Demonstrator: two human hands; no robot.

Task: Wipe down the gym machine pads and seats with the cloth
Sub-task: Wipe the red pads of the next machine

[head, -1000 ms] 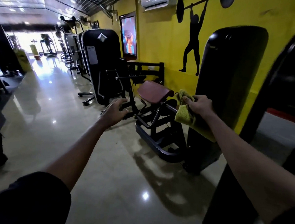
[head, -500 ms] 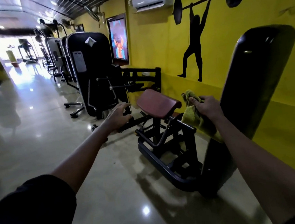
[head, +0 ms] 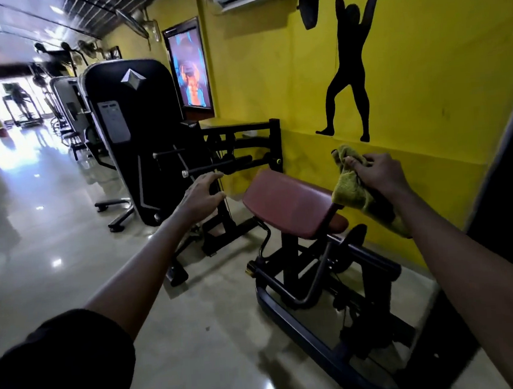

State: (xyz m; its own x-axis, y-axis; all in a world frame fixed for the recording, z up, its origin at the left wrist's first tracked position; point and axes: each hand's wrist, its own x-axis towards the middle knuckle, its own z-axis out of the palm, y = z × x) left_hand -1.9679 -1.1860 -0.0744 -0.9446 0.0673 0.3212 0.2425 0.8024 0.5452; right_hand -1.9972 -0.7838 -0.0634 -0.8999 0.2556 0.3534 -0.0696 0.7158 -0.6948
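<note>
Right hand (head: 377, 175) has its fingers clamped on a bunched, fuzzy yellow-green cloth (head: 357, 191) just beside the reddish-brown seat pad (head: 290, 203); left hand (head: 201, 196) hovers, fingers spread, empty.

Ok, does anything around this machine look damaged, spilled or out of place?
Nothing stands out. The red pad looks intact, the floor shows only glare, no spill, and the yellow cloth is bunched in the right hand.
</note>
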